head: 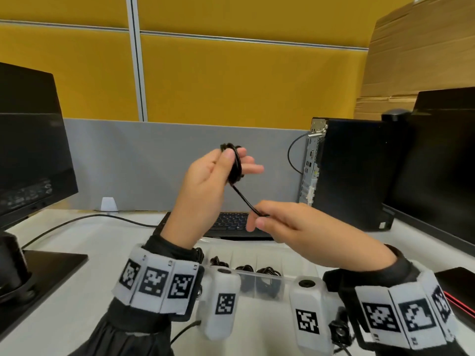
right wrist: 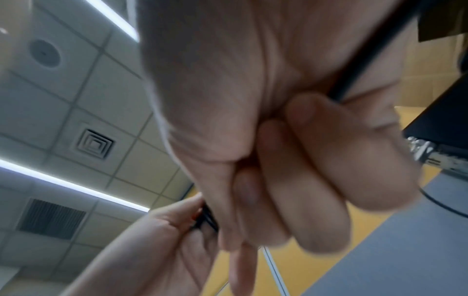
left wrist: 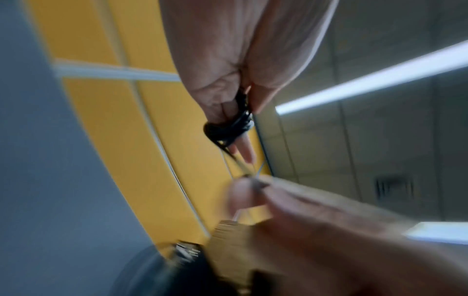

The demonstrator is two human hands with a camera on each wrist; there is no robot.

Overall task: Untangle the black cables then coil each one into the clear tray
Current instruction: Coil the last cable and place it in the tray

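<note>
Holding a black cable (head: 234, 165) in mid-air at the centre of the head view, we have its coil wound round the fingers of our left hand (head: 205, 186), thumb pressed on the loops. A short taut length slopes from the coil down and right to our right hand (head: 288, 222), whose curled fingers pinch the free end. That tail's long axis points straight at the coil, so the right hand looks best placed to wrap it on. The clear tray (head: 259, 278) sits on the table (head: 84, 278) at lower centre, directly beneath both hands, with other black coils in its compartments
</note>
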